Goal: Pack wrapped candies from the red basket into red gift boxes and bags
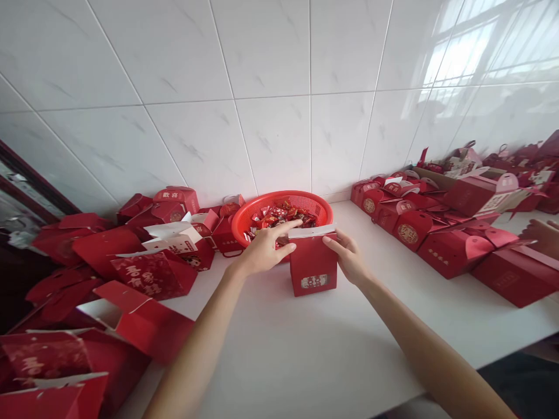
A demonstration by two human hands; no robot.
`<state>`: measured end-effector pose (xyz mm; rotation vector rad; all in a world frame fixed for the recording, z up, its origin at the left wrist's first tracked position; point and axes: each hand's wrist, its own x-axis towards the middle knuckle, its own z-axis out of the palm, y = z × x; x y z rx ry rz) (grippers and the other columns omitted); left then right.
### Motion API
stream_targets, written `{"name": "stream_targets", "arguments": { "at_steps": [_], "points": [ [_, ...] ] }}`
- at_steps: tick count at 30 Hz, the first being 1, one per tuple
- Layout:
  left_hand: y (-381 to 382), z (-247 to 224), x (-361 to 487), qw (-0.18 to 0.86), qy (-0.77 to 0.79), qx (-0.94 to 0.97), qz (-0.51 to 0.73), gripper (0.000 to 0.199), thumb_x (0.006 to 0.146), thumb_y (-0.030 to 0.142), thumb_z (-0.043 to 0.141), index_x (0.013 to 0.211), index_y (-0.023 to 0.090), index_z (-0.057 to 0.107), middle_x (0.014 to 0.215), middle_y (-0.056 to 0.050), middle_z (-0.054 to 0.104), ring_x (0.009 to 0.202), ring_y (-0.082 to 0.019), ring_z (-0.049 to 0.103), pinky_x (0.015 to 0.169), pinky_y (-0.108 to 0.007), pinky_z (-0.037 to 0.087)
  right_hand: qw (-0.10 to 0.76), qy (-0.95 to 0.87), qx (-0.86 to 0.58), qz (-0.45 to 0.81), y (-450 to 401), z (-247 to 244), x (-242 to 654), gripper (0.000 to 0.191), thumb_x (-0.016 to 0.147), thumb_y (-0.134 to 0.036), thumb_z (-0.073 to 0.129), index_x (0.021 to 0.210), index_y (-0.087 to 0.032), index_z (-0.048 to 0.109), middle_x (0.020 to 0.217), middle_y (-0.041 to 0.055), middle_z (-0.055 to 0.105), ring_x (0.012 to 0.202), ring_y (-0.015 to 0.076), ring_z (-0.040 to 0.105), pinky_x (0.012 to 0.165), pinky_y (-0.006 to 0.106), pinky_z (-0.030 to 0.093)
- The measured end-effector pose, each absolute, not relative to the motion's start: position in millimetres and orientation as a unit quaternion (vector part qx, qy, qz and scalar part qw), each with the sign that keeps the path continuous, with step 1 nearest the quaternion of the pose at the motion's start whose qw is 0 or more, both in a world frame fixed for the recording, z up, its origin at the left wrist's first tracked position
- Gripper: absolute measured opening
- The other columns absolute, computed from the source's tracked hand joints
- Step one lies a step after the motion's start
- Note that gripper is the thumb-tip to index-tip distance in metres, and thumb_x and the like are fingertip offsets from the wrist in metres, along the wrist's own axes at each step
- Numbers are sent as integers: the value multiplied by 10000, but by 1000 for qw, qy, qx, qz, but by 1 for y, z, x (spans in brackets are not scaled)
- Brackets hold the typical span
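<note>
A red gift box (313,265) stands upright on the white table, with a small printed window low on its front and a pale flap edge along its top. My right hand (350,259) grips its upper right edge, thumb on the front and fingers behind. At the upper left corner is my left hand (266,249), index finger stretched across the top and thumb apart from it, close to the box. Just behind sits a red plastic basket (325,214) holding many wrapped candies (283,215), partly hidden by my left hand and the box.
Red boxes (152,320), some with raised flaps, crowd the left side. Rows of folded red gift boxes (452,253) line the right. Another person's hand (544,238) shows at the right edge. A tiled wall (271,58) rises behind the table (279,355).
</note>
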<state>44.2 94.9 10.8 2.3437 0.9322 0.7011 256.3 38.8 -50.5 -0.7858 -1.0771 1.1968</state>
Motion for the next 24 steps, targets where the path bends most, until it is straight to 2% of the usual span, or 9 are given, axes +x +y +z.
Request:
{"name": "stream_targets", "arguments": {
  "at_steps": [6,12,16,20,24],
  "points": [
    [95,12,42,260,362,863,238,551,879,314,600,1427,261,582,929,-18,768,887,-221,704,837,-343,570,631,-506,-349,473,39,-51,259,417,790,-535,777,1106,-276,697,1108,48,760,1035,274,696,898,410,566],
    [99,9,42,308,327,857,254,384,859,289,631,1223,245,744,1266,-15,731,1212,-248,658,1088,-375,505,639,-506,-360,455,44,-59,262,322,762,-517,805,942,-268,711,926,21,751,856,221,681,798,369,552],
    [100,8,42,317,309,858,261,383,842,287,652,1208,233,752,1288,-12,714,1238,-257,649,1122,-402,493,631,-518,-370,444,41,-56,263,311,786,-522,776,946,-265,706,908,20,731,832,214,662,762,345,538],
    [99,8,43,308,309,861,261,385,845,292,653,1212,226,750,1288,-14,710,1237,-254,651,1127,-395,490,631,-527,-388,416,37,-53,261,370,842,-610,675,989,-271,701,979,28,727,882,232,658,776,349,535],
    [97,11,40,309,324,861,243,389,858,304,644,1232,253,741,1301,-1,700,1251,-256,642,1124,-397,489,622,-528,-403,414,37,-52,259,347,834,-589,706,917,-252,708,887,31,734,829,228,666,726,340,541]
  ]
}}
